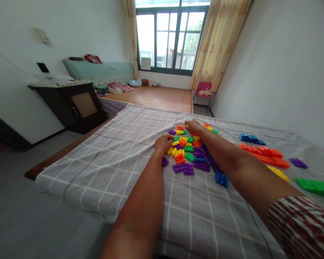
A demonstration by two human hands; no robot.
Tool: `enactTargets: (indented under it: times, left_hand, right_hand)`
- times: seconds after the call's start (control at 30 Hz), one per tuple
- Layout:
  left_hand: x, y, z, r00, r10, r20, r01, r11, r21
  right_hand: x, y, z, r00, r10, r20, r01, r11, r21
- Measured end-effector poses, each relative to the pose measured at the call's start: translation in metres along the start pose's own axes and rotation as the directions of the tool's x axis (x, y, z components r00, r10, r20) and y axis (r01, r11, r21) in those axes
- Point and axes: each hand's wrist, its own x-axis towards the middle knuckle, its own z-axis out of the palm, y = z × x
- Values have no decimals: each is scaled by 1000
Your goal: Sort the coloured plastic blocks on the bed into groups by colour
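Note:
A pile of small ridged plastic pieces (189,148) in purple, green, yellow, orange and blue lies on a grey checked cloth (118,151); their exact kind is too small to tell. At the pile's left edge is my left hand (162,144), fingers drawn together beside green and yellow pieces. Whatever its fingertips hold is hidden. My right hand (193,126) reaches over the far side of the pile, its fingers pinched on a small yellow plastic piece (186,125). My right forearm covers part of the pile.
Sorted by colour at the right lie blue pieces (252,139), orange rows (264,155), yellow (279,174), purple (298,163) and green ones (315,186). Beyond stand a mat-covered bed (162,95), a pink chair (203,87) and a dark cabinet (67,104) at the left.

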Motion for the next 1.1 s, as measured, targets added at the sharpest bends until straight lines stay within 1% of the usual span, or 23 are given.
enactTargets:
  times: [0.07,0.1,0.13,0.17,0.2,0.23,0.27,0.33,0.4,0.47,0.53,0.57,0.63,0.7,0.73,0.87,0.93,1.03,1.1]
  left_hand:
    - [0,0,-1,1000,13,2,-13,1000,0]
    - [0,0,-1,1000,20,3,-20,1000,2]
    - [0,-1,-2,1000,27,5,-27,1000,4]
    - [0,-1,-2,999,32,8,-32,999,6]
    - [1,-1,-2,999,34,11,-34,999,7]
    - [1,-1,-3,999,35,14,-35,999,8]
    - [2,-1,-3,999,36,15,-36,999,8]
    - [3,-1,-4,999,44,12,-44,999,11]
    - [4,-2,-4,998,60,7,-61,998,23]
    - [5,-2,-5,997,81,7,-81,996,44]
    - [6,-2,-6,996,92,9,-92,994,66]
    - [6,-3,-6,996,93,8,-94,993,75]
    - [7,-3,-7,996,92,13,-92,992,90]
    - [7,-4,-7,995,93,18,-95,990,101]
    - [8,-5,-7,995,100,17,-101,989,105]
    - [11,-9,-8,992,123,5,-122,984,128]
    - [12,-11,-9,994,109,7,-109,984,138]
    - [12,-9,-11,995,101,20,-103,987,126]
    - [11,-7,-12,994,107,29,-109,988,108]
  right_hand:
    - [-3,5,-11,998,40,-46,-39,999,6]
    - [-7,10,-19,995,61,-83,-57,998,41]
    - [-13,17,-27,989,76,-127,-62,992,112]
    - [-22,25,-36,982,87,-167,-49,974,221]
    - [-34,35,-44,976,93,-196,-18,934,357]
    - [-49,46,-52,974,96,-206,22,863,505]
    - [-66,58,-58,976,95,-197,54,768,638]
    - [-108,85,-68,984,111,-139,50,572,819]
    - [-154,112,-75,981,181,-65,-13,399,917]
    - [-199,139,-78,962,272,-6,-66,255,965]
    - [-238,163,-78,936,352,24,-85,159,984]
    - [-256,173,-77,922,385,27,-87,139,986]
    - [-286,190,-75,899,437,27,-100,145,984]
    - [-310,202,-73,893,450,24,-128,202,971]
    - [-320,207,-73,897,441,20,-146,254,956]
    - [-353,223,-71,922,388,-5,-225,544,808]
    - [-366,231,-68,931,364,1,-245,626,740]
    - [-378,237,-61,937,349,3,-249,663,706]
    - [-380,236,-55,938,346,-8,-242,673,699]
